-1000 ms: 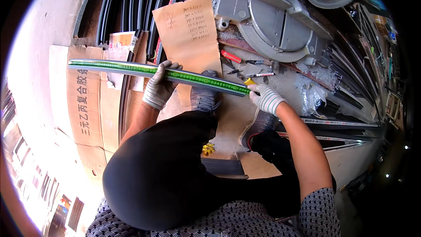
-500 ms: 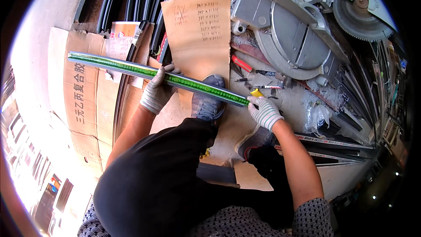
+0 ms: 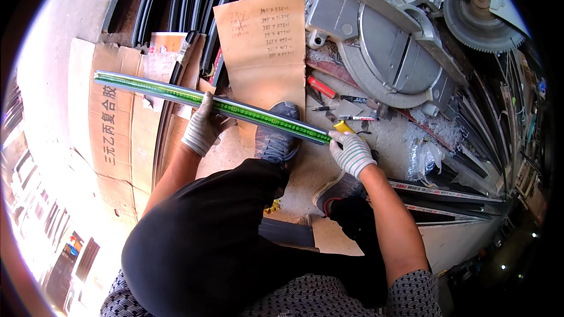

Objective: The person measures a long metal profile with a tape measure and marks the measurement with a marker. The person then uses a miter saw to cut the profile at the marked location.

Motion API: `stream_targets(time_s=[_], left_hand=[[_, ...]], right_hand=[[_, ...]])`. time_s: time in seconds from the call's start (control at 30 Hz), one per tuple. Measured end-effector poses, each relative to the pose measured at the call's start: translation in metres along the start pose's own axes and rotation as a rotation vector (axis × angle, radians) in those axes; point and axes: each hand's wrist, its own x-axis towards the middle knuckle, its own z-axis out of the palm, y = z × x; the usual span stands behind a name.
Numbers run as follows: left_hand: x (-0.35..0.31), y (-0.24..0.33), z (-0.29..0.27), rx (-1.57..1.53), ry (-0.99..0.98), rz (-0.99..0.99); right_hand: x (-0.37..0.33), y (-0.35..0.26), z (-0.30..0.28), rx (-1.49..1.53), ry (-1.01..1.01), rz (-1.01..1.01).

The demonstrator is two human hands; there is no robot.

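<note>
Through the head camera, the only view I have, I look down on two gloved hands holding a long grey channel strip (image 3: 249, 108) with a green tape (image 3: 258, 115), marked with graduations, lying along it. What has just changed is small: the left hand (image 3: 201, 126) has slipped a little leftward, and its fingertips no longer curl over the far edge. The right hand (image 3: 352, 151) stays at the strip's right end. I judge that the strip is now propped rather than tightly wrapped on the left, while tape and strip still lie together. The left grip is narrow, thumb up against the strip, fingers mostly hidden below, near its middle; a long length runs free past it, above a flattened carton (image 3: 132, 141). The right grip is a close pinch on the very end, so the strip slopes down from left to right between them, crossing over the left shoe (image 3: 276, 135). Beyond lie a sheet of brown card (image 3: 261, 53) with handwriting and, farther right, a mitre saw (image 3: 388, 53).
</note>
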Motion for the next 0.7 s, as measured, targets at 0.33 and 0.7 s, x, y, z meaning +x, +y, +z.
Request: stream_targets(time_s=[0.33, 0.7], left_hand=[[-0.003, -0.016, 0.008, 0.133, -0.07, -0.085], [-0.015, -0.036, 0.029, 0.288, -0.152, -0.126]], right_hand=[[0.001, 0.005, 0.003, -0.013, 0.045, -0.055], [0.003, 0.009, 0.006, 0.007, 0.055, -0.073]])
